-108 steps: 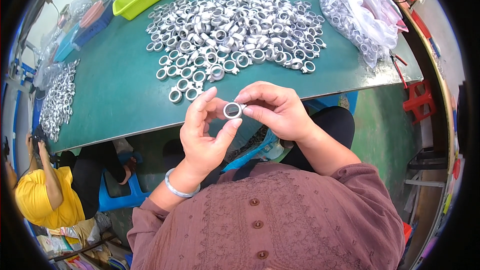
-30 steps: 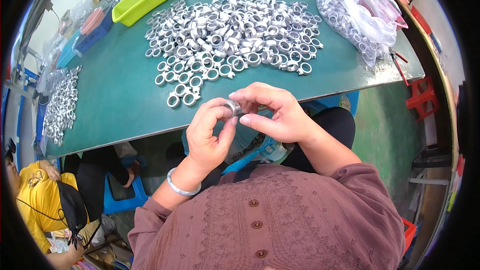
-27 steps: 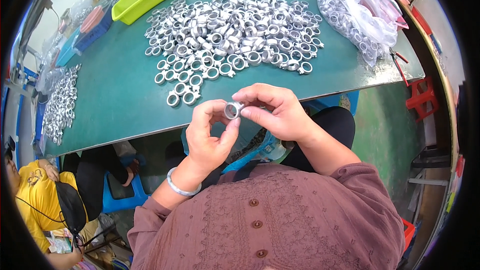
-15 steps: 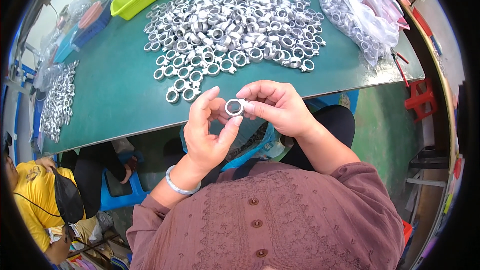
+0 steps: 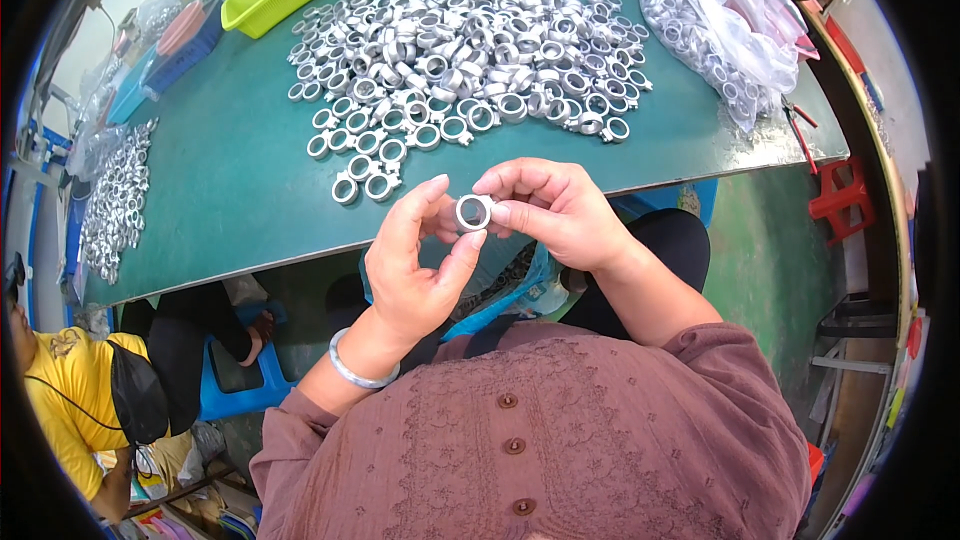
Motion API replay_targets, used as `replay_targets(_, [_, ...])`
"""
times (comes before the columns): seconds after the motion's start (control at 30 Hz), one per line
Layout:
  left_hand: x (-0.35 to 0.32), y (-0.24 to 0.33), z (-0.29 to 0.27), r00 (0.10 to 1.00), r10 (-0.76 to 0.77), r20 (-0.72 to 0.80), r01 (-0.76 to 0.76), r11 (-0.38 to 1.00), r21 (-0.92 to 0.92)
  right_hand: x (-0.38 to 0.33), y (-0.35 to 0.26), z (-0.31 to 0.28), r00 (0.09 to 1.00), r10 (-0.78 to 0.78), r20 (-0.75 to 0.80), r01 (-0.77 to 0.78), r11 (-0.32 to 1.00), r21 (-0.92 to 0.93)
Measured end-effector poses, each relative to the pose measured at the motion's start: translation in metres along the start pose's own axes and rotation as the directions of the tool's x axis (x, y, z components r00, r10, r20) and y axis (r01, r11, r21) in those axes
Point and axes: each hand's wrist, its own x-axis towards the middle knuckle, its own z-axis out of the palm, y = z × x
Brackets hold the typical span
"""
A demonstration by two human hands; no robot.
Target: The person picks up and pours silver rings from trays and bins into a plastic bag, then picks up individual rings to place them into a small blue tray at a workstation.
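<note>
We hold one metal ring (image 5: pixel 473 212) above the near edge of the green desk (image 5: pixel 230 180). Our right hand (image 5: pixel 560 210) pinches it between thumb and fingers, while our left hand (image 5: pixel 420 260) touches it with loosely curled fingers. The ring pile (image 5: pixel 470 50) lies beyond.
</note>
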Motion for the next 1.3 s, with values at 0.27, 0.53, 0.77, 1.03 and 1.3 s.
replay_targets(0.27, [0.002, 0.003, 0.002, 0.999, 0.033, -0.035, -0.031, 0.999, 0.035, 0.001, 0.004, -0.004, 0.997, -0.065, 0.034, 0.065, 0.998, -0.003])
replay_targets(0.53, [0.003, 0.006, 0.003, 0.996, 0.061, -0.07, -0.056, 0.996, 0.072, -0.001, 0.004, -0.005, 0.99, -0.134, 0.032, 0.135, 0.99, -0.042])
replay_targets(0.77, [-0.004, 0.007, 0.005, 0.954, -0.299, 0.006, 0.286, 0.908, -0.307, 0.002, -0.005, -0.002, 0.956, -0.293, 0.027, 0.284, 0.894, -0.346])
replay_targets(1.03, [0.0, 0.013, 0.004, 0.898, -0.436, 0.068, 0.417, 0.788, -0.452, 0.003, -0.012, 0.0, 0.904, -0.415, 0.102, 0.389, 0.701, -0.597])
replay_targets(1.3, [0.003, 0.014, 0.002, 0.848, -0.513, 0.136, 0.493, 0.668, -0.558, 0.001, -0.015, 0.001, 0.912, -0.402, 0.083, 0.363, 0.695, -0.62])
